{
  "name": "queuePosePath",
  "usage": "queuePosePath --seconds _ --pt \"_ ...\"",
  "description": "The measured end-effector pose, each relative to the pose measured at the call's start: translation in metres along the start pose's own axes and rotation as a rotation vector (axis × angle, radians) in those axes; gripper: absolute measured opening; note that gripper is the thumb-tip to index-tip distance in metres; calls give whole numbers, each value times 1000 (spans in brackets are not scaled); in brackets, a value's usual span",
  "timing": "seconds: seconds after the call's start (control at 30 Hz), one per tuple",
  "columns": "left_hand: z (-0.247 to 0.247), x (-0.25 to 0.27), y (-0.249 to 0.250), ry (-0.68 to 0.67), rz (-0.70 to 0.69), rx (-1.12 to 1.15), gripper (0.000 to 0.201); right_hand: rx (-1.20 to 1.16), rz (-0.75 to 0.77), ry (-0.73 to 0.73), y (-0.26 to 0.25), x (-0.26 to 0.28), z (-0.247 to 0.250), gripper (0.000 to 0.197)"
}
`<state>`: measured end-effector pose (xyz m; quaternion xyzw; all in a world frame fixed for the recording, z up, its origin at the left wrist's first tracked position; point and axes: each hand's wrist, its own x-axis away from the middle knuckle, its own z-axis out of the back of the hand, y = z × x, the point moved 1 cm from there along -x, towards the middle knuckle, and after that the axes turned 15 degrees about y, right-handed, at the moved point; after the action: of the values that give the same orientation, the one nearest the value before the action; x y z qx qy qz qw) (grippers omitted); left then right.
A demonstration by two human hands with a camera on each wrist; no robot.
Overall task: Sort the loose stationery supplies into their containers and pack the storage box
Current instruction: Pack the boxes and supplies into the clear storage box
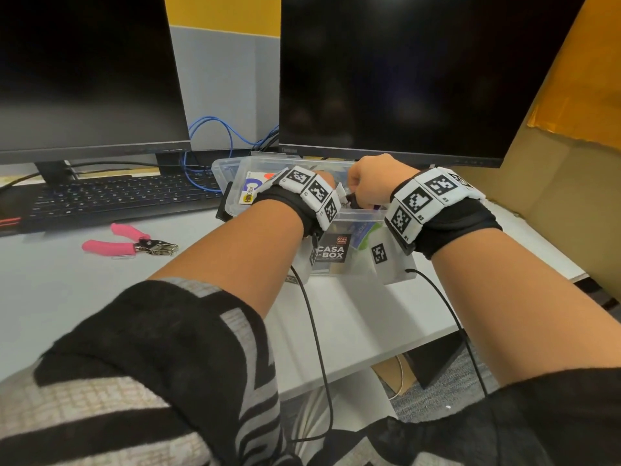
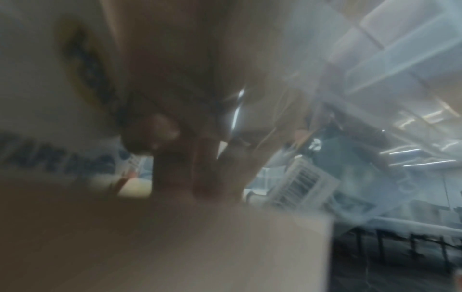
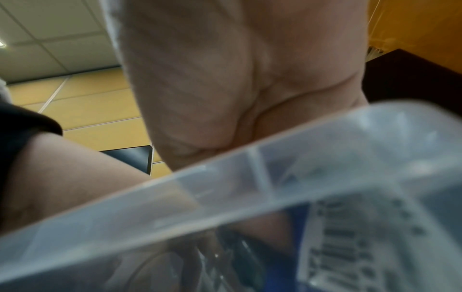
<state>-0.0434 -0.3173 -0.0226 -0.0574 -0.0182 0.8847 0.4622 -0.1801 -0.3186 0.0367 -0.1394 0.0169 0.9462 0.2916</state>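
Observation:
The clear storage box [image 1: 356, 218] with a CASA BOX label stands on the desk before the right monitor. Both hands are down inside it, close together. My right hand [image 1: 359, 198] is curled like a fist, and its fingertips pinch a small dark-and-white item [image 1: 346, 196]. My left hand [image 1: 328, 181] is mostly hidden behind its wristband. In the blurred left wrist view its fingers [image 2: 180, 154] curl round something shiny that I cannot identify. A white carton [image 1: 250, 193] lies in the box's left part. The right wrist view shows my palm [image 3: 212, 79] above the box rim [image 3: 225, 189].
Pink-handled pliers [image 1: 129, 244] lie on the white desk [image 1: 67, 290] to the left. A black keyboard [image 1: 111, 196] and two dark monitors [image 1: 386, 72] stand behind. A tall cardboard box [image 1: 568, 169] rises on the right. Blue cables [image 1: 215, 142] hang behind the box.

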Motion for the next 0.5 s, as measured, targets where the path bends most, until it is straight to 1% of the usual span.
queuePosePath --seconds 0.07,0.13,0.2,0.33,0.43,0.5 --pt "4 4 -1 15 15 39 33 8 -2 9 0 0 0 23" --pt "4 4 -3 59 -29 44 24 16 -12 20 -1 -1 -1 23" --pt "2 4 -6 76 -56 54 18 24 -32 37 -1 -1 -2 22" --pt "6 7 -3 61 -80 14 15 70 -40 57 -3 -1 -5 22" --pt "11 8 1 18 -56 12 22 131 -1 17 -6 -1 -5 23" --pt "12 12 1 16 -35 0 18 180 42 -34 -8 -2 -7 24"
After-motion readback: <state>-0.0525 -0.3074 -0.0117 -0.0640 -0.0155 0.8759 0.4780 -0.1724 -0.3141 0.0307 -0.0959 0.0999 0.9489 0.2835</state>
